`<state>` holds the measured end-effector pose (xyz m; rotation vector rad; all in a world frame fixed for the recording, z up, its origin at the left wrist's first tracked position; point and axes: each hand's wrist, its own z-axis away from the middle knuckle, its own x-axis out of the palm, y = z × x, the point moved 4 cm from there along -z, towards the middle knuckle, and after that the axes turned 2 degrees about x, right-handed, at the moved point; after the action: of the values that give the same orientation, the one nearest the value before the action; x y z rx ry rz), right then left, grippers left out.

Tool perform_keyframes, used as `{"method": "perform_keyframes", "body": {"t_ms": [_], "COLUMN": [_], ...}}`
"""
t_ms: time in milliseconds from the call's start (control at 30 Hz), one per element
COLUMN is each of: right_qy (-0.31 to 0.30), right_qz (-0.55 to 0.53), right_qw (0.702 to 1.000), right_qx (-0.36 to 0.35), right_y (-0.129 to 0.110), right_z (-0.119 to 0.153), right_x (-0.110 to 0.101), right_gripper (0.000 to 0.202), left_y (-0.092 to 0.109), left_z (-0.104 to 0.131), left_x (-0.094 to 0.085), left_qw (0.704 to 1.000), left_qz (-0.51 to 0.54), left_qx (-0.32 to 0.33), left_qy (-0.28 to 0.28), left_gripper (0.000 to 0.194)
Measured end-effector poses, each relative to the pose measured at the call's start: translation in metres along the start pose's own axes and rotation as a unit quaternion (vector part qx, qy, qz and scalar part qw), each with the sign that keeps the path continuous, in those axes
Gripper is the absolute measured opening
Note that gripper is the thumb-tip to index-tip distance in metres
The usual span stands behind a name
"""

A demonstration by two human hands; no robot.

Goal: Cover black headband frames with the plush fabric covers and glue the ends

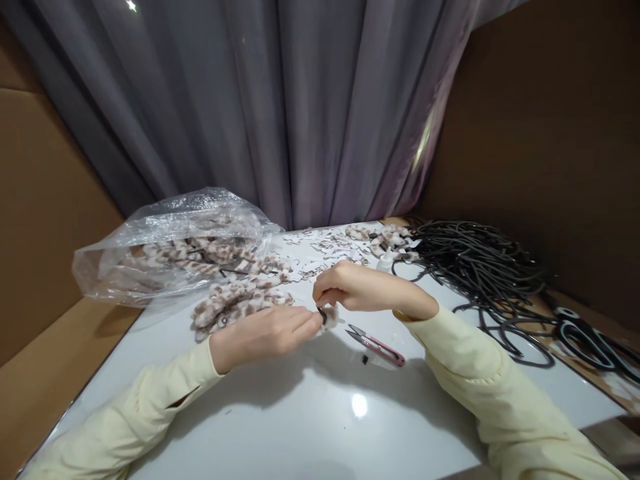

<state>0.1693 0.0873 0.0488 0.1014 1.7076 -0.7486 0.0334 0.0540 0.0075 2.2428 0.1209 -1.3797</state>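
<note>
Near the middle of the white table (300,413), my left hand (273,333) is closed on a small fluffy brown-and-white piece (330,319). A short black cord end (321,312) shows at this piece, and the fingertips of my right hand (350,285) pinch it from above. Both hands are almost touching. Thread snips with a pink handle (383,348) lie to the right of the fluffy piece, beside a tiny black scrap (365,360). Behind my left hand rests a pile of fluffy spotted strips (235,303).
A clear plastic bag (175,220) of fluffy strips stands at the back left. Small loose pieces (325,247) lie at the back middle. Many black cords (480,260) and large scissors (585,340) are on the right. A grey curtain (260,107) hangs behind, between cardboard walls (545,133).
</note>
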Motion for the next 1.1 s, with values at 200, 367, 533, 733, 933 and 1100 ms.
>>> {"method": "perform_keyframes", "body": {"t_ms": [200,367,533,733,933,1100], "right_qy": [-0.058,-0.097,-0.029,0.333,0.173,0.160], "right_qz": [-0.077,-0.133,-0.108,0.003,0.031,0.085], "right_qw": [0.995,0.986,0.993,0.936,0.970,0.957], "right_qx": [-0.015,0.003,0.039,0.117,0.170,0.227], "right_y": [0.014,0.024,0.032,0.015,-0.008,0.003], "right_z": [-0.002,-0.005,-0.012,-0.002,-0.009,-0.020], "right_x": [0.001,0.007,0.010,-0.014,0.016,0.040], "right_gripper": [0.019,0.019,0.016,0.015,0.024,0.018], "left_y": [-0.008,-0.016,-0.024,-0.038,-0.052,-0.060], "left_z": [-0.002,0.001,0.002,-0.007,-0.006,-0.002], "left_x": [0.007,0.007,0.005,-0.004,-0.003,-0.001], "left_qw": [1.000,0.993,0.978,0.880,0.770,0.677], "left_qz": [0.002,0.099,0.156,0.338,0.488,0.584], "left_qx": [0.008,-0.053,-0.097,-0.243,-0.327,-0.355], "left_qy": [0.016,0.043,0.099,0.228,0.250,0.272], "left_gripper": [0.025,0.034,0.042,0.011,0.027,0.016]}}
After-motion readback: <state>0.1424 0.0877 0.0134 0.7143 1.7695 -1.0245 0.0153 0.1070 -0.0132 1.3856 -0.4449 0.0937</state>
